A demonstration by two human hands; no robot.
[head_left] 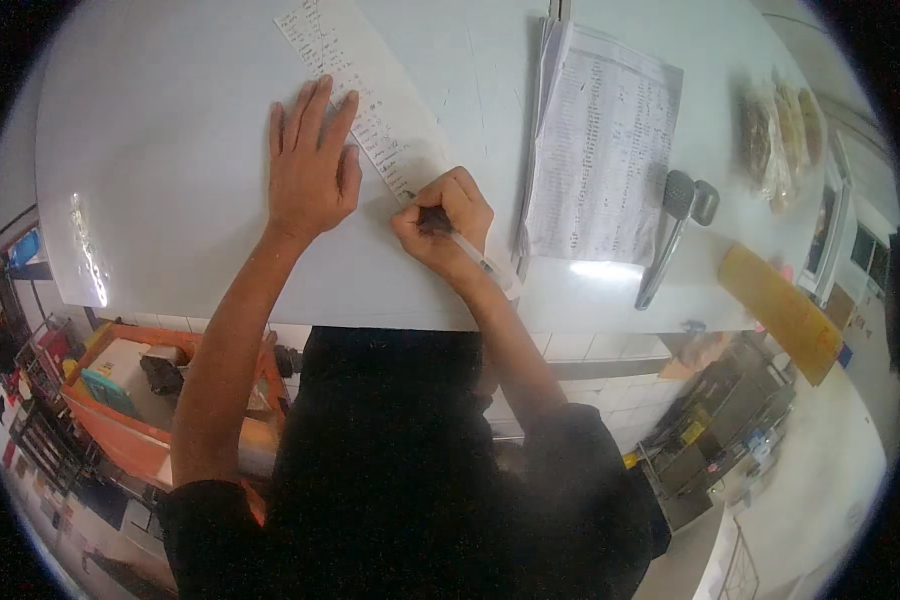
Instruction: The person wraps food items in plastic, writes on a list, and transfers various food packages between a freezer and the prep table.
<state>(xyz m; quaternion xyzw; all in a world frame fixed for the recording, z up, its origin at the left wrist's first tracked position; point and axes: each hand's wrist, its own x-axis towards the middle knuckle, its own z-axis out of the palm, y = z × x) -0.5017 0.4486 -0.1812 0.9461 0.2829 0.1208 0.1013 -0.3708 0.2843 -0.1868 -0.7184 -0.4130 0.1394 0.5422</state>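
Note:
A long narrow strip of paper [395, 85] lies slanted on the white tabletop, with a column of handwriting down its left side. My left hand [313, 165] rests flat with its fingers apart, the fingertips at the strip's left edge. Near the lower end of the strip, my right hand [450, 220] is closed around a pen [465, 246] with a dark grip and a clear barrel. The pen's tip is at the last written lines; the fingers partly hide it.
Right of my right hand lies a stack of printed sheets [600, 150]. Beside it are a metal utensil with two dark heads [677, 215], clear plastic bags [778, 140] and a yellow board [782, 310]. An orange crate [120, 430] stands below the table's near edge at left.

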